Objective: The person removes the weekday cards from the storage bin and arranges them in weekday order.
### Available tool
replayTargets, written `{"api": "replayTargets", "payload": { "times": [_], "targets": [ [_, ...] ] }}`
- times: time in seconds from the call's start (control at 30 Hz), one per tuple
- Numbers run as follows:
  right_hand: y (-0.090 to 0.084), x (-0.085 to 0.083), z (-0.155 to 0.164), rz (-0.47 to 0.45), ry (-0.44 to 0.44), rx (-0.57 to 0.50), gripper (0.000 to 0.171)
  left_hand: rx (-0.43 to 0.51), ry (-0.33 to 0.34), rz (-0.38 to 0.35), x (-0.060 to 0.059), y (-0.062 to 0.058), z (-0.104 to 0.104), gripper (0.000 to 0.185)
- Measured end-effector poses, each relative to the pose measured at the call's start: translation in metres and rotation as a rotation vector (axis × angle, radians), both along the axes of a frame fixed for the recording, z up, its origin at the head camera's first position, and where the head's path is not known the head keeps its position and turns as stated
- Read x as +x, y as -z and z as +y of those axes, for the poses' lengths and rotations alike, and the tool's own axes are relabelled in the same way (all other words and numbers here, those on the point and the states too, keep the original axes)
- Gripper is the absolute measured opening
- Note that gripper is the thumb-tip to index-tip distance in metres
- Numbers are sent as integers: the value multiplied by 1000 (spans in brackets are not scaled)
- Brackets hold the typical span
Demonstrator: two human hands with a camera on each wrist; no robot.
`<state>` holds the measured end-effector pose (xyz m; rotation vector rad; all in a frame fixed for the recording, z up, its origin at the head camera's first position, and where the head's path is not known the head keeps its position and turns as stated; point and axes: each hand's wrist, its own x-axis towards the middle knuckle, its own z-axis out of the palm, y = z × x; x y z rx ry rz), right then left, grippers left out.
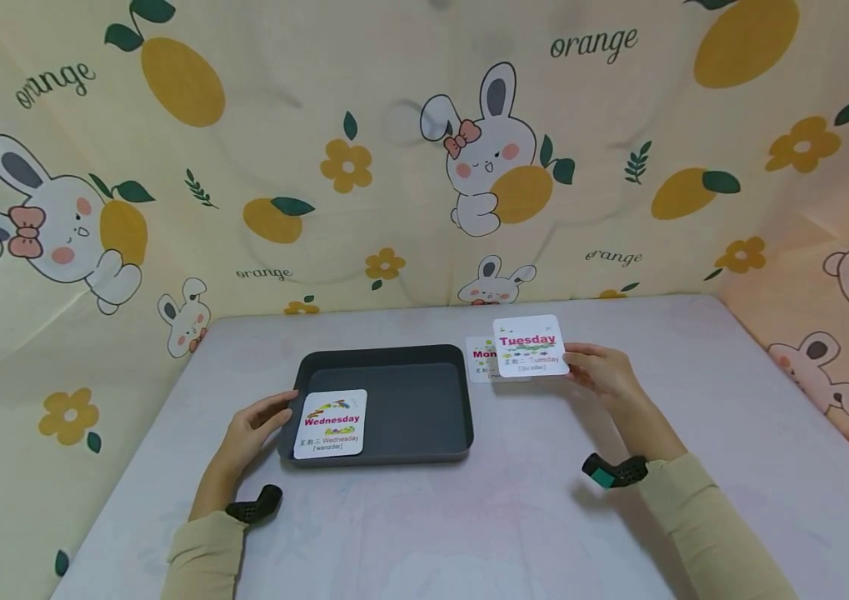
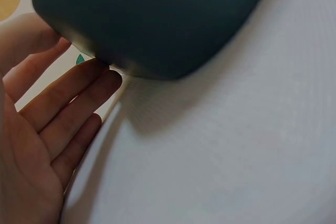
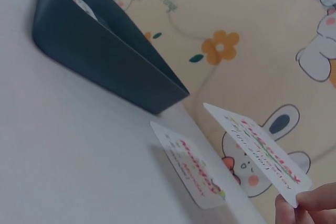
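The left hand touches the left edge of a dark tray. A pale surface stretches to the right.

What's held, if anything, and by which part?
In the head view, the right hand pinches the Tuesday card by its right edge; the left hand touches the tray at its left side.

Head view: Monday card part-hidden, sleeves cropped

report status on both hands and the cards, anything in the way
Right hand pinching Tuesday card, above table. Left hand touching tray at left side. Wednesday card in tray, Monday card on table. No obstruction seen between Tuesday card and tray.
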<state>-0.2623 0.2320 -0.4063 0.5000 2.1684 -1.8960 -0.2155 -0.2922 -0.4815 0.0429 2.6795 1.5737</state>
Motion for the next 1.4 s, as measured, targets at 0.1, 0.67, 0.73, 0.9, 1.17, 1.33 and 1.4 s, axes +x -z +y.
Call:
{"api": "replayTargets", "payload": {
  "times": [0.1, 0.67, 0.73, 0.9, 1.17, 1.33, 1.4],
  "targets": [
    [3, -2, 3, -18, 18, 14, 50, -4, -4, -14, 1, 0, 0, 48],
    [8, -12, 26, -81, 65, 44, 52, 8, 1, 6, 1, 0, -2, 48],
    [9, -13, 29, -89, 70, 48, 52, 8, -1, 6, 1, 0, -2, 48],
    [14, -17, 38, -120, 102, 51, 53, 22, -1, 4, 0, 0, -2, 47],
    [21, -23, 48, -160, 174, 29, 53, 22, 10, 6, -3, 1, -3, 47],
    [24, -26, 53, -177, 191, 12, 53, 32, 5, -10, -1, -2, -1, 47],
    [25, -26, 55, -172, 187, -2, 53, 41, 3, -15, -1, -3, -1, 47]
  ]
}}
